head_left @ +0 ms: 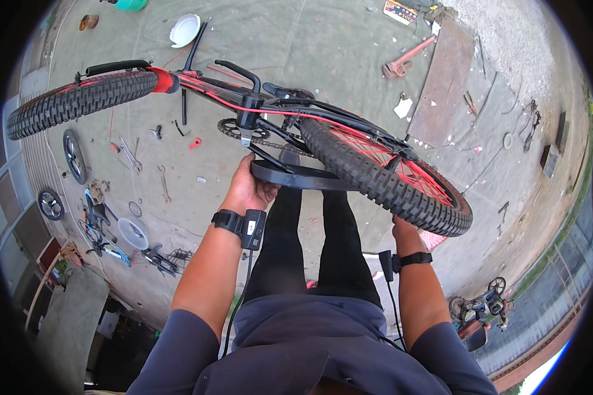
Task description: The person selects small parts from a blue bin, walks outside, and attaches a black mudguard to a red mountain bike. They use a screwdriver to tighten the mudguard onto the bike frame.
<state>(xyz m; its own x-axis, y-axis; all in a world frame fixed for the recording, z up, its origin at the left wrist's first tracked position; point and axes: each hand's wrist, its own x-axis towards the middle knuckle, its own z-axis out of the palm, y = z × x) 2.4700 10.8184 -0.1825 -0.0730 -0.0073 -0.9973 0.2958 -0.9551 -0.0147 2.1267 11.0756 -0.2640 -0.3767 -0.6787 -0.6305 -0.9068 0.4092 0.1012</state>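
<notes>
- The left hand (252,187) is gripping a black curved part (303,176); the bicycle (247,115) is extending ahead of this grip.
- The right hand (403,228) is sitting partly behind the tyre (369,178); its grip cannot be told.
- Both hands are apparently steadying the bicycle; repositioning is likely calling for balanced support.

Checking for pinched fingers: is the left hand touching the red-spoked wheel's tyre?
Apart: the head view shows a black part between left hand and tyre.

Grey-green floor sheet (323,39) in daylight, pale gravel (524,39) upper right, framed panels (8,191) along the left.
</notes>
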